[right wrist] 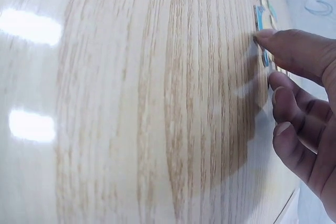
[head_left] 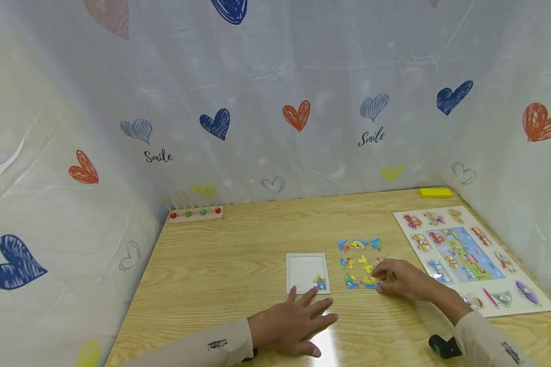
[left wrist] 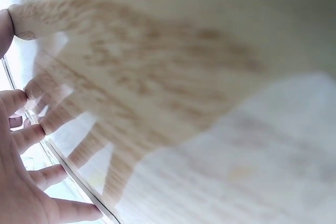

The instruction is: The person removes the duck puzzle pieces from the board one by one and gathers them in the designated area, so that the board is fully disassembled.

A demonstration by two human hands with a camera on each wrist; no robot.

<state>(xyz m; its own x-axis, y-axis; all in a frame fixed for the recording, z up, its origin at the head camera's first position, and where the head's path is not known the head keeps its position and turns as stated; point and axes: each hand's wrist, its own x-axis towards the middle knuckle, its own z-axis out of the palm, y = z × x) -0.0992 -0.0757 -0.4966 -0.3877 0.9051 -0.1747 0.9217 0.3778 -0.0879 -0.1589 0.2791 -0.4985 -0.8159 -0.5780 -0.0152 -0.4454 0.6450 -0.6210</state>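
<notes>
My left hand (head_left: 298, 323) lies spread at the near edge of a white puzzle tray (head_left: 303, 267), its fingertips touching that edge. One joined bit of colourful puzzle (head_left: 320, 282) sits in the tray's near right corner. Right of the tray, several loose jigsaw pieces (head_left: 359, 244) are laid in rows on the table. My right hand (head_left: 401, 279) is at the near right end of these rows. Its thumb and curled fingers pinch a jigsaw piece (right wrist: 265, 59) at table level; the fingers partly cover it.
A large picture board (head_left: 479, 306) with vehicle shapes lies on the right. At the far left stands a wooden peg rack (head_left: 197, 216) with red and green beads. A yellow block (head_left: 435, 193) is at the back right. A dark object (head_left: 444, 346) sits beside my right sleeve.
</notes>
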